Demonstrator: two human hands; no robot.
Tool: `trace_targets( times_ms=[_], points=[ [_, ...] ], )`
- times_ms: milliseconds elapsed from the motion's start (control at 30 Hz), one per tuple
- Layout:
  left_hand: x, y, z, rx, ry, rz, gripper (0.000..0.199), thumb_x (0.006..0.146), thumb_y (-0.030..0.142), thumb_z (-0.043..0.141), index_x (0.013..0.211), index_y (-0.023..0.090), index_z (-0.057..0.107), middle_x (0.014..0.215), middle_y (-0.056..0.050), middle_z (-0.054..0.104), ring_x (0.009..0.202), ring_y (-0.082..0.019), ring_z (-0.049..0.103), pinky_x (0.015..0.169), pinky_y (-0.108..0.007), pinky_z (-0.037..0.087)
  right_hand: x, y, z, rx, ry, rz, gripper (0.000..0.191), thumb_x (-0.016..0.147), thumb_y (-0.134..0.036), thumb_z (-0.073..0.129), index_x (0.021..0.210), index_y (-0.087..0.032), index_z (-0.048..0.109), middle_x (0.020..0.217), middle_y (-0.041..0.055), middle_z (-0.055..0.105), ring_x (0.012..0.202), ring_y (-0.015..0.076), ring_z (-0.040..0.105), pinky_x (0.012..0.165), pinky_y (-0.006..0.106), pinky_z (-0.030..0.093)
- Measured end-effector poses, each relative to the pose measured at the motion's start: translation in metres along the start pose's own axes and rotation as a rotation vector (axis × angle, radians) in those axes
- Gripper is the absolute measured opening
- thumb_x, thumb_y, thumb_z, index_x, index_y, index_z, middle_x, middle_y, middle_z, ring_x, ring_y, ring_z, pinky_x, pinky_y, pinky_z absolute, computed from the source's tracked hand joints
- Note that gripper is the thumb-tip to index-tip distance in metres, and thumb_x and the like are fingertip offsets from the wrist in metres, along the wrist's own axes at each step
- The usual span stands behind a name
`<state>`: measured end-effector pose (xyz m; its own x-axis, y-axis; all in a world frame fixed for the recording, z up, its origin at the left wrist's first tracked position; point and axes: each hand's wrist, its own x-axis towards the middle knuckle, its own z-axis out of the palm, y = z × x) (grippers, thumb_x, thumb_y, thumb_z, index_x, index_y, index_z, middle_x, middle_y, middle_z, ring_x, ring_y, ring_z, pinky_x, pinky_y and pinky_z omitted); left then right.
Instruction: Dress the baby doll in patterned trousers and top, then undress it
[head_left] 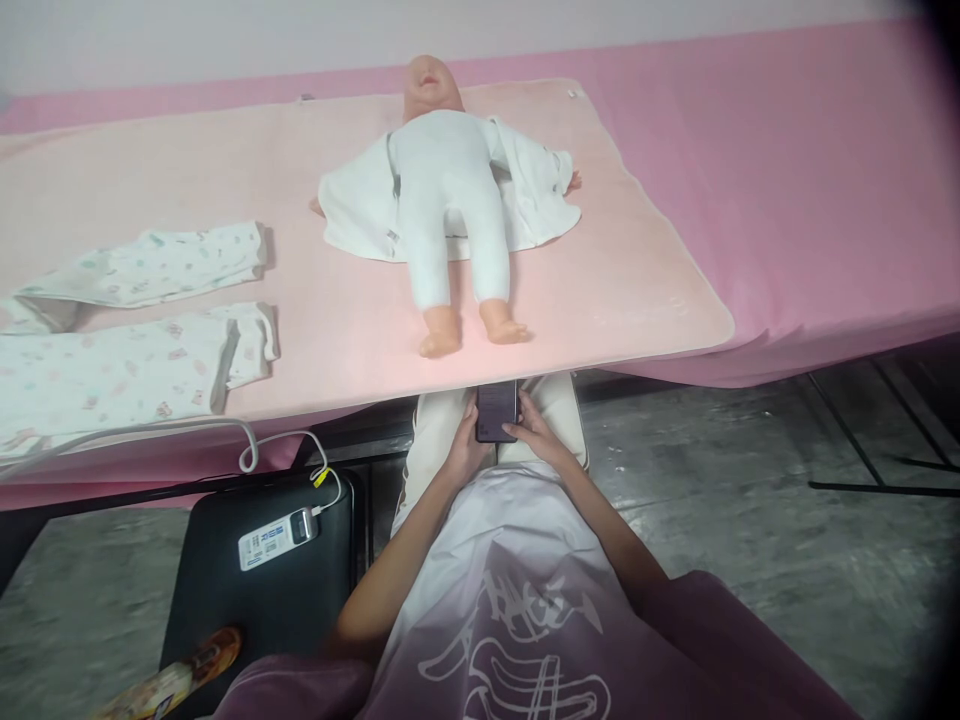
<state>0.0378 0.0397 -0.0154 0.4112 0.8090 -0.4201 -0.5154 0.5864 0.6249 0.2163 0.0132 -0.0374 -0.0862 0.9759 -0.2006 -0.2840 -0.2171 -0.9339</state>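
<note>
Phone [496,408] held over the sitter's lap, at the near edge of the tabletop [795,170]; screen faces up, long axis running from the body toward the table, far end meeting the mat's edge in this view. Left hand [465,447]: fingers closed along the phone's left side. Right hand [541,432]: fingers clamped on its right side, thumb over the lower right corner of the screen. Pale trousers [564,410] beneath. Straight ahead, a doll [454,165] on its back on a pale pink mat [630,290], long axis much like the phone's, feet toward the sitter, head at the far side. White jacket [352,205] spread open under it, doll's hands poking from the sleeves. Left of the doll, two printed garments, upper [165,265] and lower [127,365], both lying roughly crosswise. Black seat [225,610] below left: white device [274,542] on it, slanting, joined to a pale cable [187,425]. Bottom corner: yellow-brown package [176,680], cut off by the picture's edge; contents cannot be told.
</note>
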Motion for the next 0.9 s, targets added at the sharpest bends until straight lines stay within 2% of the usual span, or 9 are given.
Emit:
trace_targets(
  times_ms=[233, 433, 533, 700, 900],
  points=[
    [0.0, 0.0, 0.0, 0.002, 0.019, -0.004, 0.088, 0.094, 0.06, 0.091, 0.172, 0.034, 0.058, 0.174, -0.006, 0.061, 0.162, -0.037, 0.057, 0.129, -0.049, 0.053, 0.004, 0.011, 0.0, 0.005, 0.009, -0.009, 0.12, 0.081, -0.065, 0.097, 0.18, -0.031, 0.038, 0.162, 0.0113, 0.064, 0.145, 0.03, 0.066, 0.131, 0.046, 0.051],
    [-0.003, 0.003, 0.008, -0.063, 0.036, 0.004, 0.073, 0.102, 0.047, 0.084, 0.169, 0.03, 0.06, 0.166, -0.008, 0.068, 0.159, -0.033, 0.06, 0.127, -0.043, 0.054, 0.001, 0.001, -0.002, -0.006, -0.006, -0.009, 0.096, 0.091, -0.055, 0.083, 0.176, -0.032, 0.046, 0.169, 0.0081, 0.062, 0.162, 0.0312, 0.053, 0.136, 0.046, 0.044],
    [-0.004, 0.005, 0.01, -0.071, 0.046, 0.002, 0.07, 0.102, 0.045, 0.085, 0.166, 0.03, 0.063, 0.165, -0.008, 0.069, 0.156, -0.032, 0.063, 0.125, -0.041, 0.056, -0.001, -0.003, -0.002, -0.007, -0.008, 0.0, 0.092, 0.091, -0.05, 0.079, 0.175, -0.032, 0.049, 0.171, 0.0058, 0.061, 0.165, 0.0308, 0.05, 0.138, 0.046, 0.041],
    [-0.004, 0.006, 0.011, -0.05, 0.024, 0.025, 0.074, 0.099, 0.046, 0.089, 0.166, 0.029, 0.064, 0.165, -0.011, 0.068, 0.156, -0.034, 0.062, 0.126, -0.044, 0.055, -0.001, -0.002, -0.002, 0.008, -0.015, -0.001, 0.088, 0.09, -0.046, 0.079, 0.173, -0.034, 0.05, 0.171, 0.0036, 0.062, 0.161, 0.0302, 0.054, 0.139, 0.046, 0.039],
    [-0.001, 0.001, 0.011, 0.025, 0.044, 0.068, 0.088, 0.091, 0.049, 0.097, 0.168, 0.031, 0.062, 0.163, -0.012, 0.069, 0.152, -0.036, 0.066, 0.128, -0.048, 0.054, -0.001, -0.006, 0.0, 0.004, -0.055, -0.02, 0.09, 0.093, -0.051, 0.082, 0.173, -0.034, 0.047, 0.165, 0.0068, 0.065, 0.154, 0.0308, 0.059, 0.133, 0.045, 0.047]
  ],
)
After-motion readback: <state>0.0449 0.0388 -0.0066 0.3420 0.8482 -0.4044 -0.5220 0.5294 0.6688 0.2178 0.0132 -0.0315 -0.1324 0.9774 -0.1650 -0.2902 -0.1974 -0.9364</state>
